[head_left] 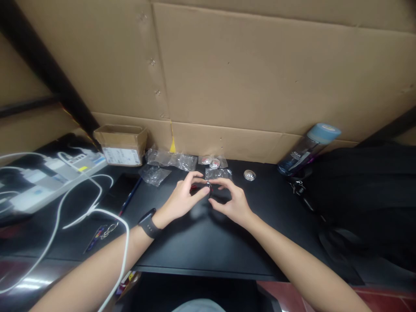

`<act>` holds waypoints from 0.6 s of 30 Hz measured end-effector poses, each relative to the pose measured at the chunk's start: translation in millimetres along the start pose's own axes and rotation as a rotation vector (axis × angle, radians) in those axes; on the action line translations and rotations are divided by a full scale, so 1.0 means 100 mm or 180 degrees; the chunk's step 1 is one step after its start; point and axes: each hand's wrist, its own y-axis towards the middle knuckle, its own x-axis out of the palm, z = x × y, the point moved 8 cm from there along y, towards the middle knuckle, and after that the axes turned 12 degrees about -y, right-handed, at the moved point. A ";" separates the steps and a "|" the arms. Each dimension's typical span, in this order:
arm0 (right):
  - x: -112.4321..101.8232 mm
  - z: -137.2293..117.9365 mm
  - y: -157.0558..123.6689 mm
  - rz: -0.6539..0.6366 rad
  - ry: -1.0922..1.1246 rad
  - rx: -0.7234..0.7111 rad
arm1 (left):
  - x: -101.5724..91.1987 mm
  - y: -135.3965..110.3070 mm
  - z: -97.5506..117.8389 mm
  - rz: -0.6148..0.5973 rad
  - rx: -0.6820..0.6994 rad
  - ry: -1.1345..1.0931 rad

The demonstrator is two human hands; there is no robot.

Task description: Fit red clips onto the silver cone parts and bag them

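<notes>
Over the middle of the black table, my left hand (185,197) and my right hand (233,201) meet fingertip to fingertip. Between them is a small, thin dark object (209,190) with a shiny edge, seen nearly edge-on; its kind is too small to make out. My left thumb and fingers pinch it from the left, while my right thumb and index finger close around its other side. Some red shows behind my left fingers. Just beyond lie a clear plastic wrapper (219,174) and two round red-and-white pieces (214,164). To the right rests a shiny round disc (249,175).
At the left are a power strip (58,173), a loose white cable (125,234) crossing my left forearm, and a small cardboard box (121,145). Crumpled plastic bags (156,173) lie behind. A bottle (307,149) leans against the cardboard wall beside a black bag (364,199).
</notes>
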 end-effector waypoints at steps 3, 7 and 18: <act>-0.02 -0.04 0.00 0.0055 -0.0129 -0.0142 | 0.05 0.00 -0.04 -0.0265 -0.0078 -0.0498; 0.00 -0.08 -0.01 0.0018 -0.0100 -0.0246 | 0.10 0.00 -0.06 -0.0397 -0.0025 -0.0963; -0.09 0.11 0.06 0.0113 0.0033 0.0334 | 0.11 0.01 -0.06 -0.0208 0.0220 -0.1376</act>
